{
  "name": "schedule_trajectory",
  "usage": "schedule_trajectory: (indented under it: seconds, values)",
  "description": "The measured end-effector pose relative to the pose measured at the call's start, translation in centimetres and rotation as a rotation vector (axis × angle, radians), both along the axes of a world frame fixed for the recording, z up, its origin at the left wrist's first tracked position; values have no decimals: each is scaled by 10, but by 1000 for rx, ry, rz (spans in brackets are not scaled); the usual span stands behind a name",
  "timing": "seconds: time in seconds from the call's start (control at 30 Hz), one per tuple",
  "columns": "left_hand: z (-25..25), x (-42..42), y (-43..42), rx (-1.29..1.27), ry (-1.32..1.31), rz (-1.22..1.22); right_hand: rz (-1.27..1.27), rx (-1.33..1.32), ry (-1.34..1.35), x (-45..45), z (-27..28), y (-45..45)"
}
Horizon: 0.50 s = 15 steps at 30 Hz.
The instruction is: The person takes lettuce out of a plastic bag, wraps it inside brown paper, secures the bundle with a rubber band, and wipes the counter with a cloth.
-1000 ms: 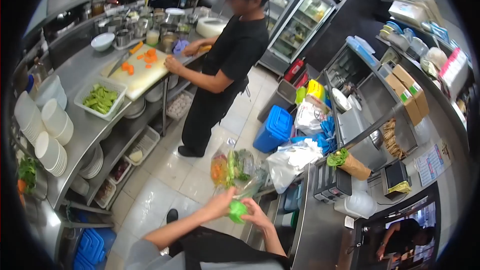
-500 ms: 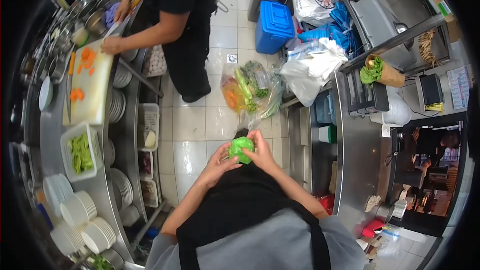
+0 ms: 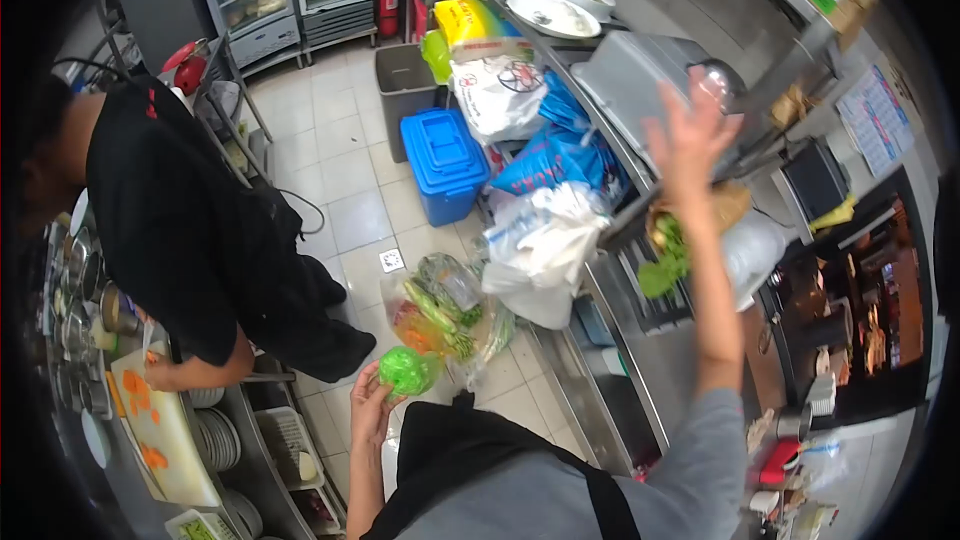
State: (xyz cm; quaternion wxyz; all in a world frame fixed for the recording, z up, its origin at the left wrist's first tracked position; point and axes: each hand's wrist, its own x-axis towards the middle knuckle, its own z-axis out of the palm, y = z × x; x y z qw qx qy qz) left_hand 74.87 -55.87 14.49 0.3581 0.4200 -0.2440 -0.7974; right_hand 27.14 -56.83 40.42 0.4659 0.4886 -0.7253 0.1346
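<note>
My left hand [image 3: 372,402] grips a bright green, crumpled bundle [image 3: 409,370] that looks like a plastic bag. It hangs over the floor, near the clear bags of vegetables [image 3: 440,310]. What lies inside the bundle, if anything, cannot be seen. My right hand [image 3: 693,135] is stretched up and out to the right, fingers spread and slightly blurred, with nothing in it. Behind it are the grey tub [image 3: 640,90] and a round metal utensil [image 3: 718,85] at the shelf. Below that arm, leafy greens [image 3: 664,265] stand in brown paper.
A co-worker in black [image 3: 190,210] stands at the left counter, by a cutting board [image 3: 190,455] with orange pieces. Ahead are a blue lidded bin [image 3: 445,165], a grey waste bin [image 3: 405,90] and white plastic bags [image 3: 545,250]. A steel counter [image 3: 650,370] runs along my right.
My right hand has let go of the green bundle and swung up to the right. The left keeps it, slightly lower and further left. The view has turned right and tilted up.
</note>
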Motion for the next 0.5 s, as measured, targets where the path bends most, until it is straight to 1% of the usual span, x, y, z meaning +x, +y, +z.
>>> schedule_trajectory:
  seconds: [0.07,0.1,0.13,0.2,0.23,0.33,0.4,0.43,0.47,0.5]
  values:
    - [-11,-18,-35,21,-24,54,-213,16,216,-54,39,-8]
    - [-14,-28,-54,54,-51,100,-259,19,264,-76,51,-10]
    - [-25,-36,-74,80,-45,130,-357,25,318,-85,57,-11]
    - [-61,-59,-120,141,-32,174,-289,64,422,-88,54,-20]
    - [-77,-74,-145,206,-45,219,-274,55,432,-88,55,-23]
    - [-188,-101,-231,253,-102,173,-244,81,389,-92,49,-24]
    - [-233,-133,-290,269,-187,145,-269,142,311,-100,46,-22]
    - [-255,-150,-316,287,-231,136,-271,173,315,-104,45,-20]
    - [-279,-172,-349,243,-320,106,-263,202,323,-109,44,-20]
    - [-307,-191,-380,203,-410,83,-260,201,325,-123,37,-46]
